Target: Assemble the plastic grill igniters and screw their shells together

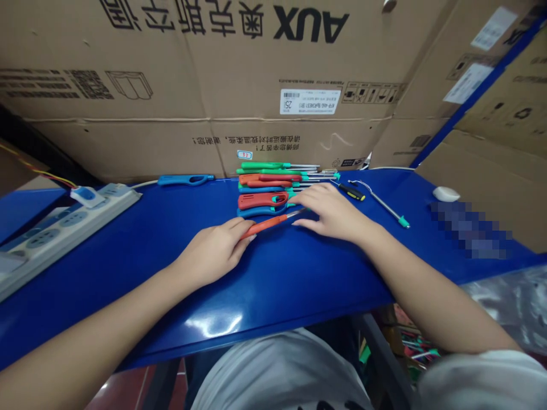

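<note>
My left hand (217, 250) is closed round the handle end of an orange stick lighter (269, 223), whose metal nose points right. The nose reaches between the thumb and fingers of my right hand (331, 210). Those fingers are apart, stretched over the right end of a row of stick lighters; whether they touch the nose I cannot tell. In that row lie a red lighter (261, 200), a blue lighter (260, 212) and several green and orange ones, noses to the right. Part of the row is hidden under my right hand.
A blue lighter (186, 179) lies apart at the left, near a white power strip (68, 228). On the right are a small black-yellow screwdriver (352, 192), a metal tube with wire (387, 208) and a white object (446, 194). Cardboard walls (162, 136) border the blue table (171, 307).
</note>
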Demonstrator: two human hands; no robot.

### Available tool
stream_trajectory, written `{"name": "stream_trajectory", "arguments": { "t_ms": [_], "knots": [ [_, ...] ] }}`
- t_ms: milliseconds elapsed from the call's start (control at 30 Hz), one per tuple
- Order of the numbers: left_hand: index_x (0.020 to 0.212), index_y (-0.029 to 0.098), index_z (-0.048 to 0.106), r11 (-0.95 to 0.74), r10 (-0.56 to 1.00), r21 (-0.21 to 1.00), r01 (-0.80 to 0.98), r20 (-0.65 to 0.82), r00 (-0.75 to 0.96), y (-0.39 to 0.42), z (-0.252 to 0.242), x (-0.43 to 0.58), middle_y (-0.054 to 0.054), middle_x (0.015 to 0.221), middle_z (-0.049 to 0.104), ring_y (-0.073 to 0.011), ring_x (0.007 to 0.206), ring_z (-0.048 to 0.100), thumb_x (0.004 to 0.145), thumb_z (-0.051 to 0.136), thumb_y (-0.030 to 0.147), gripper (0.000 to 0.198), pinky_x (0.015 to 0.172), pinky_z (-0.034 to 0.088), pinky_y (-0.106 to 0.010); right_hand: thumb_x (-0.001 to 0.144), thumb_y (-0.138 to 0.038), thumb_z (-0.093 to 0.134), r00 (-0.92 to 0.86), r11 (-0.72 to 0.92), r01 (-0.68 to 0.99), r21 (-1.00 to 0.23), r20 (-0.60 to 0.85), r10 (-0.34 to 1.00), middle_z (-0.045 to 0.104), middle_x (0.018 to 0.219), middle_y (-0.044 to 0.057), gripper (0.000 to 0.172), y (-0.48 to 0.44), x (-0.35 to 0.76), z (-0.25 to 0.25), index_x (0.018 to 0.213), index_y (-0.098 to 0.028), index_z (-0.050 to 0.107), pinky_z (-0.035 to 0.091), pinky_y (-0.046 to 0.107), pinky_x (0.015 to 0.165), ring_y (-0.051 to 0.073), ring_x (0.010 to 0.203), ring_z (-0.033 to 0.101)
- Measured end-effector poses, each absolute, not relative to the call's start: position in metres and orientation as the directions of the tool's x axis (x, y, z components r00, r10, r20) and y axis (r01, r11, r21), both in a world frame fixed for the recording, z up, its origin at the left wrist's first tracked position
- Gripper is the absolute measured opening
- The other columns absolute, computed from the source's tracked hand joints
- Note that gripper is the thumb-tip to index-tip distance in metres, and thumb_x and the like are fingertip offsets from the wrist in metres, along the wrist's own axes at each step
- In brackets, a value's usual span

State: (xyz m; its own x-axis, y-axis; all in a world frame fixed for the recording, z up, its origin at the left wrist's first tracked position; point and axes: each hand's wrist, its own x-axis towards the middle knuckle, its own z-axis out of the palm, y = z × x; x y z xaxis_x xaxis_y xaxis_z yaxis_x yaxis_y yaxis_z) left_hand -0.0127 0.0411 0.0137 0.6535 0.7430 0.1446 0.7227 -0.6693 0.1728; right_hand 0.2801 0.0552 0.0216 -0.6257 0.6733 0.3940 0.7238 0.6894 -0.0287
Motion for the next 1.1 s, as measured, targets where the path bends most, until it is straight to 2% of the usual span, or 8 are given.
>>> {"name": "stream_trajectory", "arguments": {
  "t_ms": [167, 300, 400, 667, 767, 867, 1000, 1100],
  "knots": [
    [0.115, 0.019, 0.063, -0.675, 0.738, 0.112, 0.729, 0.132, 0.662, 0.047, 0.016, -0.019, -0.008, 0.109, 0.069, -0.0252, 0.089, 0.069, 0.104, 0.038, 0.034, 0.031, 0.069, 0.05, -0.033, 0.094, -0.031, 0.065, -0.62, 0.7, 0.709, -0.081, 0.4, 0.675, 0.077, 0.1, 0.006, 0.014, 0.071, 0.304, 0.018, 0.1, -0.021, 0.072, 0.037, 0.045, 0.103, 0.024, 0.099, 0.066],
    [0.113, 0.019, 0.063, -0.694, 0.72, 0.125, 0.709, 0.143, 0.679, 0.049, 0.016, -0.019, -0.007, 0.108, 0.069, -0.0249, 0.089, 0.069, 0.104, 0.039, 0.034, 0.029, 0.071, 0.05, -0.033, 0.092, -0.03, 0.067, -0.624, 0.705, 0.704, -0.083, 0.4, 0.671, 0.077, 0.108, 0.008, 0.021, 0.075, 0.309, 0.015, 0.11, -0.021, 0.071, 0.035, 0.047, 0.106, 0.024, 0.102, 0.066],
    [0.113, 0.019, 0.064, -0.704, 0.71, 0.137, 0.697, 0.161, 0.686, 0.049, 0.015, -0.02, -0.007, 0.107, 0.069, -0.0246, 0.088, 0.069, 0.103, 0.041, 0.034, 0.029, 0.07, 0.05, -0.033, 0.093, -0.031, 0.066, -0.628, 0.699, 0.713, -0.048, 0.401, 0.667, 0.077, 0.101, 0.009, 0.017, 0.075, 0.309, 0.016, 0.104, -0.019, 0.073, 0.036, 0.048, 0.104, 0.025, 0.098, 0.065],
    [0.116, 0.019, 0.065, -0.756, 0.654, 0.222, 0.616, 0.237, 0.718, 0.04, 0.012, -0.017, -0.007, 0.106, 0.072, -0.0216, 0.088, 0.07, 0.1, 0.048, 0.03, 0.025, 0.072, 0.05, -0.03, 0.101, -0.029, 0.052, -0.756, 0.844, 0.534, 0.054, 0.477, 0.448, 0.076, 0.096, 0.01, 0.024, 0.05, 0.268, 0.01, 0.107, -0.014, 0.07, 0.044, 0.04, 0.092, 0.022, 0.093, 0.065],
    [0.111, 0.018, 0.068, -0.771, 0.637, 0.231, 0.594, 0.283, 0.717, 0.038, 0.012, -0.016, -0.007, 0.1, 0.072, -0.0211, 0.085, 0.069, 0.1, 0.048, 0.031, 0.025, 0.071, 0.05, -0.029, 0.102, -0.029, 0.05, -0.75, 0.843, 0.532, 0.083, 0.508, 0.423, 0.076, 0.096, 0.011, 0.024, 0.045, 0.26, 0.01, 0.107, -0.014, 0.069, 0.045, 0.039, 0.088, 0.022, 0.091, 0.065],
    [0.111, 0.017, 0.069, -0.768, 0.641, 0.259, 0.586, 0.301, 0.706, 0.038, 0.012, -0.016, -0.008, 0.1, 0.073, -0.022, 0.088, 0.069, 0.1, 0.048, 0.032, 0.028, 0.075, 0.051, -0.031, 0.101, -0.031, 0.053, -0.743, 0.838, 0.54, 0.073, 0.509, 0.435, 0.077, 0.099, 0.01, 0.025, 0.045, 0.263, 0.013, 0.111, -0.015, 0.069, 0.044, 0.04, 0.091, 0.022, 0.094, 0.066],
    [0.107, 0.017, 0.071, -0.742, 0.668, 0.327, 0.585, 0.292, 0.684, 0.039, 0.013, -0.015, -0.008, 0.097, 0.074, -0.022, 0.087, 0.069, 0.098, 0.052, 0.034, 0.028, 0.076, 0.05, -0.031, 0.101, -0.029, 0.052, -0.763, 0.838, 0.539, 0.082, 0.468, 0.446, 0.076, 0.099, 0.011, 0.024, 0.048, 0.268, 0.015, 0.111, -0.014, 0.068, 0.042, 0.043, 0.094, 0.023, 0.095, 0.066],
    [0.095, 0.016, 0.074, -0.686, 0.716, 0.453, 0.57, 0.279, 0.64, 0.038, 0.014, -0.012, -0.004, 0.08, 0.072, -0.0168, 0.069, 0.064, 0.095, 0.057, 0.038, 0.027, 0.064, 0.046, -0.027, 0.102, -0.023, 0.048, -0.783, 0.857, 0.504, 0.107, 0.476, 0.401, 0.074, 0.092, 0.012, 0.022, 0.048, 0.266, 0.01, 0.108, -0.013, 0.067, 0.045, 0.041, 0.087, 0.022, 0.09, 0.063]
  ]
}}
